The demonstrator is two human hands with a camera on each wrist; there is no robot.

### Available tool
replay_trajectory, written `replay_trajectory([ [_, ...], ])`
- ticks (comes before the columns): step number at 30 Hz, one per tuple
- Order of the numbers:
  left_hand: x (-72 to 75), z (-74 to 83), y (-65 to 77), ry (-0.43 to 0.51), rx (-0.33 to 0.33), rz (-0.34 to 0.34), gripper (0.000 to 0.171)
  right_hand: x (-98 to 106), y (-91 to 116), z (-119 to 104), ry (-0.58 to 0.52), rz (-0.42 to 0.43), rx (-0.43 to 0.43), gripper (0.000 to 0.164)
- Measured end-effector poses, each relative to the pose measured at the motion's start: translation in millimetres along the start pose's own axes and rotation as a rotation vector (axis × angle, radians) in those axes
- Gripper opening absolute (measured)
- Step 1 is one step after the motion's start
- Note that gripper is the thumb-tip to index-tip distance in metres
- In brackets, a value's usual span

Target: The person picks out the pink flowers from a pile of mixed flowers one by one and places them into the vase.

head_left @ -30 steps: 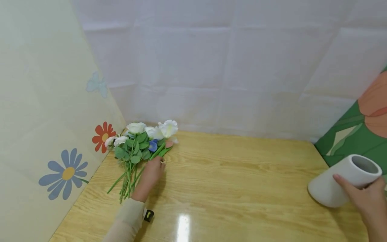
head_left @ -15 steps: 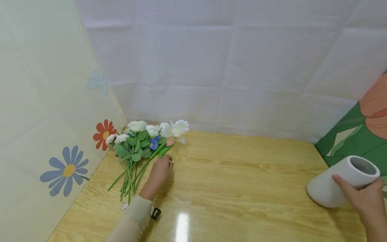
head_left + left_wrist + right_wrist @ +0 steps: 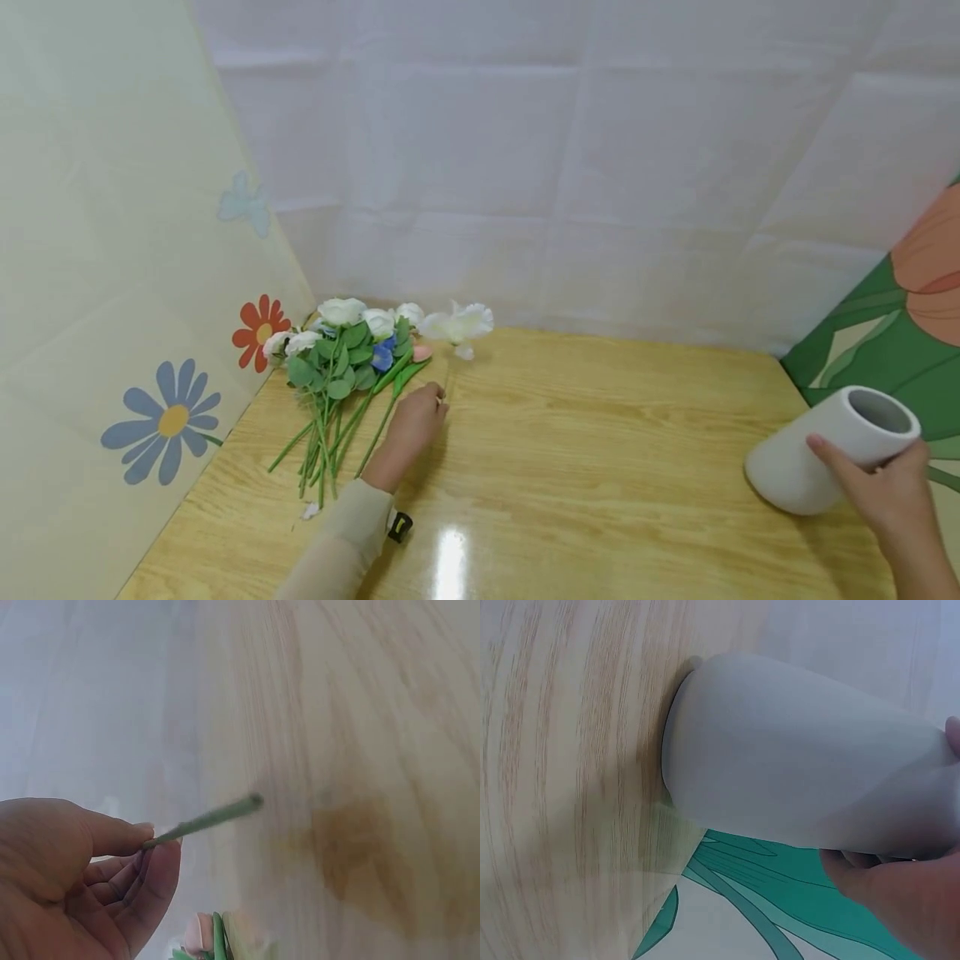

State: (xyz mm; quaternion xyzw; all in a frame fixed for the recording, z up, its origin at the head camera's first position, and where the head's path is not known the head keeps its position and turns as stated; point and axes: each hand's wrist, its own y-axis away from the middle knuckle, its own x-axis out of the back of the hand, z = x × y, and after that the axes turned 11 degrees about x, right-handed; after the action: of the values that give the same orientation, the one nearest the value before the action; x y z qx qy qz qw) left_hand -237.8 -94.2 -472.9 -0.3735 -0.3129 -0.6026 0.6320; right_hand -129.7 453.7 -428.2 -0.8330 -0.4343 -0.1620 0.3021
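My left hand pinches a white flower by its green stem, the thumb and index finger meeting on it in the left wrist view. Its ruffled bloom hangs just right of a bunch of flowers lying on the table. In that bunch are white blooms, a blue flower, leafy green stems and a pink tulip. At the far right, a smooth white vase leans toward the right, its mouth facing up and right. My right hand grips it near the mouth, the thumb across its front side.
The wooden table spans the middle. A small white scrap lies below the stems. Behind stands a creased pale backdrop. A cream panel with printed flowers flanks the left, a green printed panel the right.
My left hand has moved right, drawing the white flower away from the bunch. The white scrap has come into view. My right hand and the vase have shifted slightly left.
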Motion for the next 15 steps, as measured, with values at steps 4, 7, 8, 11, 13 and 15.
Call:
replay_trajectory([
  [4,-2.3,6.9,-3.8,0.023,0.014,-0.033,0.014,-2.4,0.5,-4.5,-0.023,-0.004,0.029,0.077],
  [7,-4.3,11.8,-5.8,0.007,0.006,-0.039,0.014,-4.2,2.6,-8.0,-0.008,-0.030,0.007,0.083],
  [8,-5.1,13.3,-6.5,0.002,-0.002,-0.034,0.014,-4.6,3.5,-8.8,0.001,-0.041,-0.008,0.086],
  [11,-6.8,17.3,-8.6,-0.015,-0.036,-0.015,0.014,-5.4,5.7,-10.7,0.013,-0.068,-0.023,0.093],
  [13,-8.1,18.8,-9.8,-0.024,-0.058,-0.003,0.014,-6.4,8.0,-10.4,0.006,-0.074,-0.013,0.092],
  [15,-8.9,20.3,-10.6,-0.034,-0.067,0.001,0.014,-7.7,10.5,-10.1,-0.008,-0.079,0.010,0.089],
])
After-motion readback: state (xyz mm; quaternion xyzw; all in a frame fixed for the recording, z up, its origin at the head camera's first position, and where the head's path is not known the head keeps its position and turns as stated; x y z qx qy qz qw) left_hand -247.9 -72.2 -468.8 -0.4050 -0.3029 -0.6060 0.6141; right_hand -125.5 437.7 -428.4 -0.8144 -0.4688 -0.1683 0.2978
